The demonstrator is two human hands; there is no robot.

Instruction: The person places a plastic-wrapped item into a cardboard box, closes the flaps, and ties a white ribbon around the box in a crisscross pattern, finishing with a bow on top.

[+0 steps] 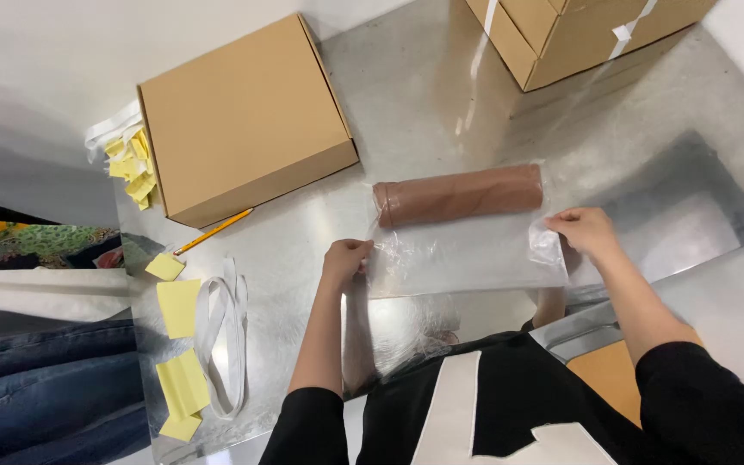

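Both arms reach forward in black sleeves, forearms bare. The left hand [345,259] is curled into a closed grip, knuckles up; the right hand [585,231] pinches with fingers bent, apparently thumb against forefinger, wrist angled slightly inward.

A clear plastic bag [467,254] lies flat on the steel tabletop [406,112] near its front edge. Inside, along the bag's far side, rests a brown rolled cylinder [458,195], lying sideways.
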